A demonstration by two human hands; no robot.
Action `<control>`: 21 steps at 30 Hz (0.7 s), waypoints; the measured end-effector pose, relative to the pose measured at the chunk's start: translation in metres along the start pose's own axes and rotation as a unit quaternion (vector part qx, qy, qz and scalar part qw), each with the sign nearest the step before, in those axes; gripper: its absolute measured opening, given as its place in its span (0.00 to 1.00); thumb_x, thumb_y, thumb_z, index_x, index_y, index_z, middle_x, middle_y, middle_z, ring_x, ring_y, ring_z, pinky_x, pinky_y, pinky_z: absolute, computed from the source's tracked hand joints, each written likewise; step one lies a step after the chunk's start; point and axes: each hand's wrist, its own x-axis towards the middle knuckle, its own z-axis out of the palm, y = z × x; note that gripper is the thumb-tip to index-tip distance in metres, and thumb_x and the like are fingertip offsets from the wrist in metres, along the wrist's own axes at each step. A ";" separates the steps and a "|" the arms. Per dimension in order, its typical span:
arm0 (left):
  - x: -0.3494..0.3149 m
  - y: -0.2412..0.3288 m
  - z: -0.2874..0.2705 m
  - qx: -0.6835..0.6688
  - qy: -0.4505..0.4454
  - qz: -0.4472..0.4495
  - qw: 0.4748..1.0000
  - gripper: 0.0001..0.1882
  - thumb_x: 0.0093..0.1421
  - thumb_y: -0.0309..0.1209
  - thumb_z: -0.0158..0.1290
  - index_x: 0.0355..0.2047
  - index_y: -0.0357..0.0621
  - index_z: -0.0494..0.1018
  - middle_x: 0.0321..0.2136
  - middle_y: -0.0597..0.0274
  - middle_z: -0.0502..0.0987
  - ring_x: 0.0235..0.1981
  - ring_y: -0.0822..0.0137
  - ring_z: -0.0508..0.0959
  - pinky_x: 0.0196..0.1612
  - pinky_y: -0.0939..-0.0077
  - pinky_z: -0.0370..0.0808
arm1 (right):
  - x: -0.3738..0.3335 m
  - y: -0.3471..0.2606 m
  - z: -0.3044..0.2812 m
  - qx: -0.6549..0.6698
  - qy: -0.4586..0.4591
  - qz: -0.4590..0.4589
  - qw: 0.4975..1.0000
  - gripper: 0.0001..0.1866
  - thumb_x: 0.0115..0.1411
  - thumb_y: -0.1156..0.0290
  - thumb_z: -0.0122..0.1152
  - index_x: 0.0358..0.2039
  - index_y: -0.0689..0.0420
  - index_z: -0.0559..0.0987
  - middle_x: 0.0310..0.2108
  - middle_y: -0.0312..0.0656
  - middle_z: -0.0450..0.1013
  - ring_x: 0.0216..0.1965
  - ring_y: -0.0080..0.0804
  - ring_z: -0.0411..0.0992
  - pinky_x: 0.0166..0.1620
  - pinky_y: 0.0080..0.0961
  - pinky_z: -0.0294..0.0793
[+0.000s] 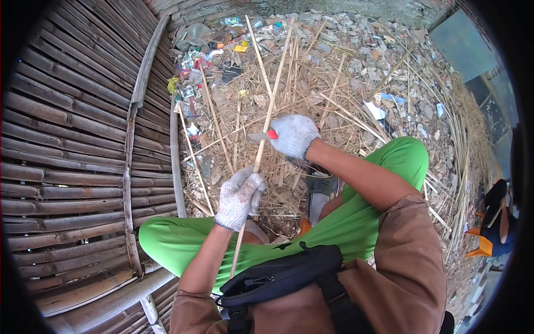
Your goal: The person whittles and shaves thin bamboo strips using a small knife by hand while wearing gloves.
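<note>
A long, narrow bamboo strip (268, 118) runs from my lap up and away over the ground. My left hand (240, 195), in a whitish knit glove, is closed around its lower part, and the strip's near end passes beside my wrist. In my right hand (295, 135), gloved the same way, is a knife (259, 136). Its short blade and a bit of red handle stick out to the left of the fist, while the rest is hidden by the glove. The blade lies across the strip, above my left hand. Another thin strip (258, 53) meets it farther off.
A bamboo slat wall (83, 161) rises on the left. Cut strips, straw and litter cover the ground (356, 83), up to a brick wall (278, 6) at the far side. A person (498, 214) is by an orange chair (479, 242) at right. My green-trousered knees spread on both sides.
</note>
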 end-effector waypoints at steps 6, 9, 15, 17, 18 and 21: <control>-0.004 0.010 0.005 0.014 0.011 0.033 0.999 0.12 0.76 0.34 0.54 0.46 0.37 0.78 0.14 0.69 0.69 0.11 0.77 0.66 0.13 0.81 0.60 | 0.010 0.007 -0.004 -0.005 0.042 0.012 0.999 0.17 0.62 0.55 0.59 0.33 0.54 0.87 0.32 0.51 0.84 0.38 0.53 0.85 0.42 0.53 0.85; -0.011 0.011 0.006 0.008 0.015 0.027 0.999 0.13 0.75 0.35 0.55 0.47 0.36 0.78 0.14 0.69 0.69 0.11 0.78 0.67 0.13 0.82 0.61 | 0.023 0.024 -0.016 -0.009 0.073 0.036 0.997 0.17 0.62 0.55 0.58 0.33 0.54 0.88 0.33 0.52 0.85 0.38 0.54 0.85 0.42 0.53 0.85; -0.026 0.005 0.005 0.065 -0.013 0.034 0.997 0.24 0.76 0.35 0.54 0.65 0.31 0.71 0.29 0.65 0.78 0.14 0.80 0.70 0.13 0.83 0.66 | 0.043 0.077 -0.037 -0.018 0.098 0.071 0.992 0.19 0.62 0.55 0.55 0.35 0.55 0.87 0.36 0.57 0.84 0.40 0.59 0.84 0.46 0.56 0.84; -0.026 0.007 0.000 0.077 -0.029 0.027 0.996 0.24 0.76 0.35 0.54 0.66 0.30 0.70 0.29 0.65 0.79 0.15 0.80 0.70 0.14 0.84 0.68 | 0.050 0.083 -0.038 -0.013 0.092 0.094 0.991 0.18 0.62 0.56 0.54 0.36 0.55 0.87 0.39 0.57 0.84 0.41 0.60 0.83 0.47 0.55 0.84; -0.027 0.007 -0.001 0.077 -0.032 0.039 0.996 0.25 0.76 0.35 0.54 0.66 0.29 0.70 0.29 0.65 0.78 0.15 0.80 0.70 0.14 0.83 0.68 | 0.052 0.086 -0.040 -0.004 0.093 0.103 0.990 0.20 0.62 0.55 0.55 0.37 0.55 0.88 0.39 0.58 0.84 0.43 0.59 0.84 0.49 0.54 0.84; -0.033 0.000 -0.009 0.093 -0.049 0.058 0.993 0.26 0.76 0.38 0.55 0.66 0.32 0.71 0.21 0.66 0.76 0.13 0.79 0.70 0.14 0.82 0.69 | 0.063 0.113 -0.052 0.025 0.101 0.136 0.985 0.22 0.63 0.55 0.54 0.41 0.56 0.89 0.43 0.59 0.84 0.46 0.58 0.84 0.51 0.52 0.84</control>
